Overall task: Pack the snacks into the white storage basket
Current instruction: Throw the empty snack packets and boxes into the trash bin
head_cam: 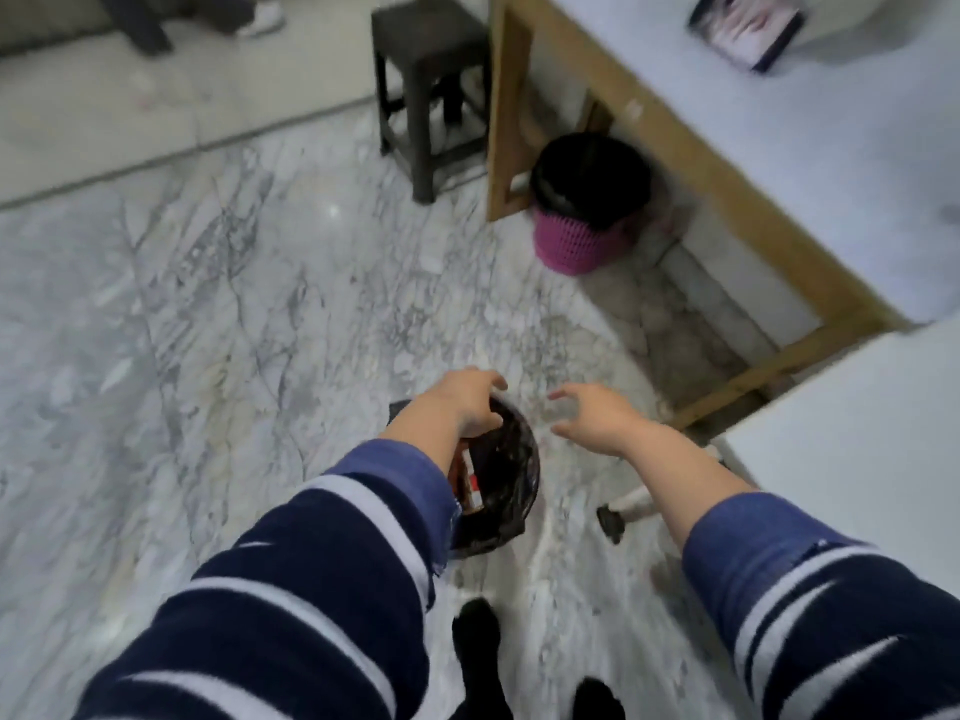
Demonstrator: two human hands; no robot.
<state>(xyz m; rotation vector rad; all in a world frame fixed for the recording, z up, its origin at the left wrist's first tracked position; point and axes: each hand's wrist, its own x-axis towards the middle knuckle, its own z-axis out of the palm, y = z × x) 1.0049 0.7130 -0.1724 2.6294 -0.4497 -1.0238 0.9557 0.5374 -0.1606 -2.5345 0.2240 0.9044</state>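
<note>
Striped knit sleeves [291, 605], left hand [467, 402] over round black-lined bin [511, 475], veined marble floor [208, 304]

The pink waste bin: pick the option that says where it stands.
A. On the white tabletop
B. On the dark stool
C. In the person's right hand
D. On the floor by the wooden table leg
D: the pink waste bin, lined with a black bag, stands on the marble floor beside the wooden table leg, apart from the dark stool.

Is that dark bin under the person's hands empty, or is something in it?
Not empty. The dark bin holds a red and white packet against its near wall. The blur hides what else is inside.
</note>
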